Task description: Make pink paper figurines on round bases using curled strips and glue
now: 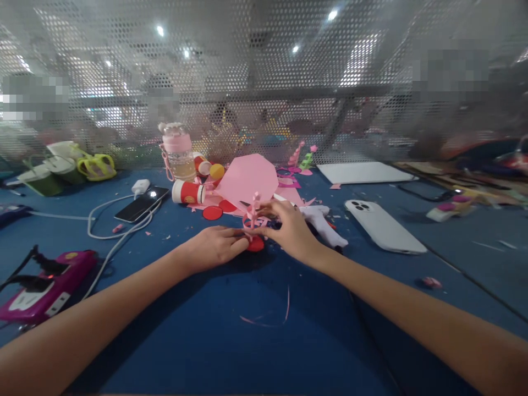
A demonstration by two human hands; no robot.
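One broad blue desk [198, 346] carries the whole spread, and its firm top would make a good rest for both wrists; paper this slight asks, I judge, for a light pinch, one hand steadying the base while the other works above. The pale pink sheet [249, 176] lies just behind and is best kept clear of the fingers. Two bare hands meet in front of it, reaching in from either side. The left hand [216, 246] is low, palm down, thumb and fingertips apparently closed on the foot of the pink paper piece [253, 204]; the right hand [295, 226] arches higher, thumb and forefinger parted beside it, though whether they grip is too small to tell. That piece stands upright between the hands, and just below it sits a red disc [256, 244], partly hidden by the fingertips.
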